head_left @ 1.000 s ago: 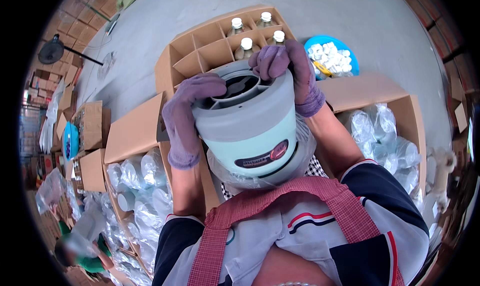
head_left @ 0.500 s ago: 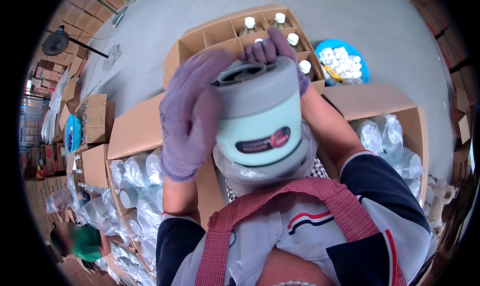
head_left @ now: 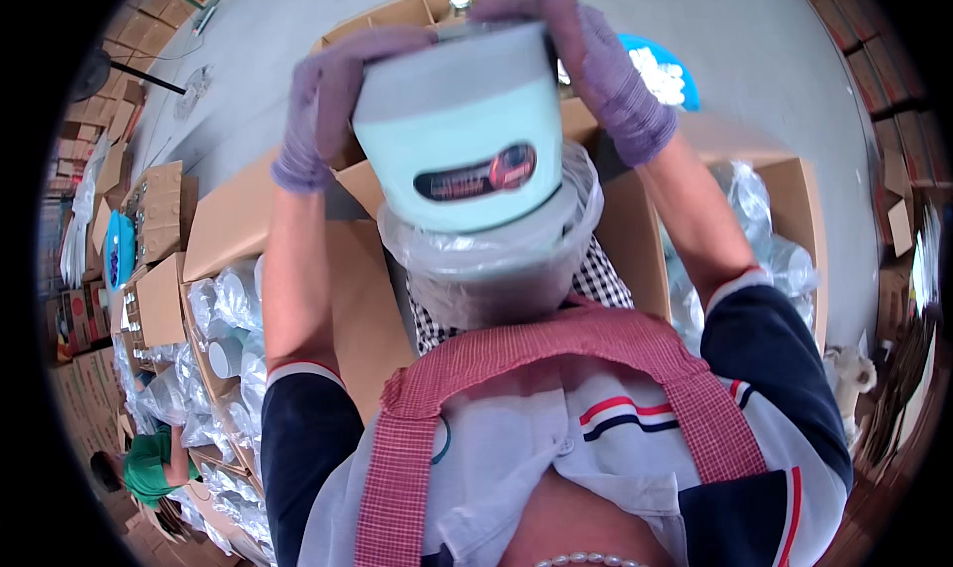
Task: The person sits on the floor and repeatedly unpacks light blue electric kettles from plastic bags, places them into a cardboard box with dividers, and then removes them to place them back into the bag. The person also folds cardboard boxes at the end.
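Observation:
Both gloved hands grip a mint-green and grey canister-like item (head_left: 459, 135) with a dark oval label, raised in front of my chest. My left hand (head_left: 342, 85) wraps its upper left edge, and my right hand (head_left: 601, 66) is closed over its upper right side. The item tilts slightly. A clear plastic bag (head_left: 467, 284) hangs loosely round its grey lower part, below the mint band. Its top faces away, so the opening there is hidden. Checked cloth (head_left: 604, 279) shows beneath the bag.
Beyond my hands, a divided carton (head_left: 387, 16) holds glass bottles with white caps. A blue basin (head_left: 690, 90) of white caps stands to its right. Open cartons of bagged items flank me at left (head_left: 223, 224) and right (head_left: 799, 205). A person in green (head_left: 154, 468) is at far left.
Both hands have lifted the item and shifted it left and away from me. More of the bag now shows beneath it, and the whole view has tilted downward a little.

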Motion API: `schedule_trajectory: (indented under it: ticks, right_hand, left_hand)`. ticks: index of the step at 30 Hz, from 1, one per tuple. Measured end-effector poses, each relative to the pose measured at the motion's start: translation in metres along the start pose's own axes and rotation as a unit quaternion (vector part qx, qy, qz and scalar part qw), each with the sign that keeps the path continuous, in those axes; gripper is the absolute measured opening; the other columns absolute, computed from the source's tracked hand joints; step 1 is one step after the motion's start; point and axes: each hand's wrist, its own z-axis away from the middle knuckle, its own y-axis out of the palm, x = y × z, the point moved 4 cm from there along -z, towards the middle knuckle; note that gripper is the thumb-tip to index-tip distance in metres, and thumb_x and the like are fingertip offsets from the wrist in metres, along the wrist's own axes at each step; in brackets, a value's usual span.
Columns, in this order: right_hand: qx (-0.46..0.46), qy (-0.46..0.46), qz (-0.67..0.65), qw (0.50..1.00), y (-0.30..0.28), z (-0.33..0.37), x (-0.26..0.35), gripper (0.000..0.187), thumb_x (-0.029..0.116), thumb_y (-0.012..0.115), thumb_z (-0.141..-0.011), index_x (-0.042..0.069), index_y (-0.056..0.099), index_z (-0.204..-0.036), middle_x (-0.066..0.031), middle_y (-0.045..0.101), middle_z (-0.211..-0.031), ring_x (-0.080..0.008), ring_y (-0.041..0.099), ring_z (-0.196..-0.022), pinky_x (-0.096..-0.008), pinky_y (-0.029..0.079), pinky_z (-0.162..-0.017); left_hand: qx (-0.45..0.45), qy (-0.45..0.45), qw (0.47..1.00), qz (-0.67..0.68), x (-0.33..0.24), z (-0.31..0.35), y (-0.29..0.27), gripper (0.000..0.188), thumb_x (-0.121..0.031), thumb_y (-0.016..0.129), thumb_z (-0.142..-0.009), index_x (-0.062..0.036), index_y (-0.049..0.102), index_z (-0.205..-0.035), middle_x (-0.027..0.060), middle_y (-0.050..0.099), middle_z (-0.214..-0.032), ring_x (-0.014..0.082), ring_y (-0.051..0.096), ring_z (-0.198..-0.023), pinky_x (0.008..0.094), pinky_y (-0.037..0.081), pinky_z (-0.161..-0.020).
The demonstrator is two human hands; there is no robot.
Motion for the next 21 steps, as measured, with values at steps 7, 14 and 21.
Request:
schedule_trajectory:
  ticks: [7,14,21]
  right_hand:
    - [0.148,0.036,0.257,0.954,-0.014,0.151,0.029,0.034,0.026,0.064,-0.077,0.006,0.066,-0.105,-0.0188,0.067,-0.093,-0.0289,0.065,-0.094,-0.0400,0.044,-0.096]
    - [-0.001,-0.118,-0.022,0.993,-0.037,-0.008,0.137,0.031,0.029,0.062,-0.079,0.003,0.068,-0.094,-0.0150,0.067,-0.083,-0.0289,0.064,-0.074,-0.0372,0.050,-0.069]
    - [0.132,-0.162,0.520,0.828,-0.004,0.184,-0.034,0.044,0.029,0.063,-0.081,0.012,0.058,-0.121,-0.0079,0.057,-0.124,-0.0309,0.049,-0.119,-0.0487,0.039,-0.096]
  left_hand:
    - [0.030,0.016,0.985,-0.169,-0.071,-0.004,0.026,0.056,-0.018,0.068,-0.073,-0.0090,0.056,-0.126,0.0128,0.063,-0.112,0.0258,0.061,-0.098,0.0335,0.047,-0.089]
    - [0.049,-0.055,0.954,-0.291,-0.088,0.025,0.031,0.050,-0.008,0.076,-0.071,0.0016,0.059,-0.116,0.0125,0.067,-0.100,0.0205,0.063,-0.091,0.0333,0.049,-0.082]
    - [-0.299,-0.303,0.902,0.063,0.058,0.073,-0.024,0.059,-0.042,0.047,-0.095,0.0059,0.049,-0.130,0.0180,0.059,-0.122,0.0233,0.058,-0.109,0.0327,0.047,-0.092]
